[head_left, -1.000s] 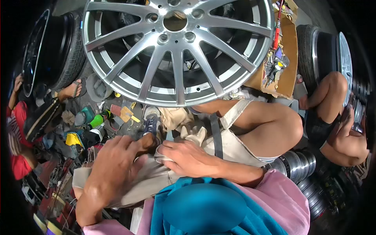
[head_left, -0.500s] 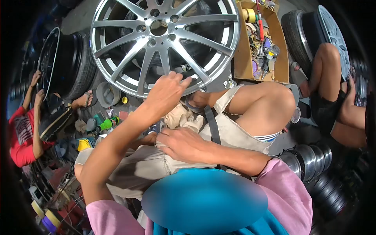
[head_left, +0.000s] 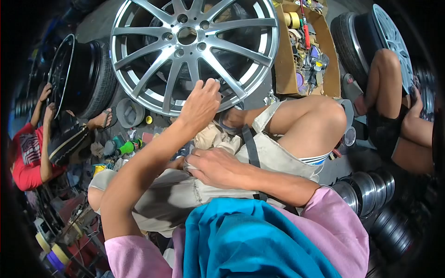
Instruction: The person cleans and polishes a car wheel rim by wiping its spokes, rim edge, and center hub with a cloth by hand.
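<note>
A silver multi-spoke alloy wheel rim [head_left: 187, 36] faces me at the top of the head view. My left hand [head_left: 202, 99] is at the rim's lower edge, in front of the lower spokes. Its fingers are curled in, and whatever they may hold is hidden. My right hand [head_left: 215, 166] lies low over my lap, against the beige trousers [head_left: 174, 197]. Its fingers are bent closed, with a small pale grey edge showing by the fingertips that I cannot identify. Crumpled beige cloth [head_left: 209, 139] lies between the two hands.
A cardboard box [head_left: 285, 69] of tools and tape rolls stands right of the rim. A grey bucket [head_left: 130, 113] and a green bottle [head_left: 128, 147] are at left. Co-workers sit on both sides with wheels. Stacked rims [head_left: 364, 192] stand at lower right.
My left hand has risen slightly along the rim's lower edge, and its fingers look more tightly curled. The right hand has hardly moved. The whole view has shifted a little.
</note>
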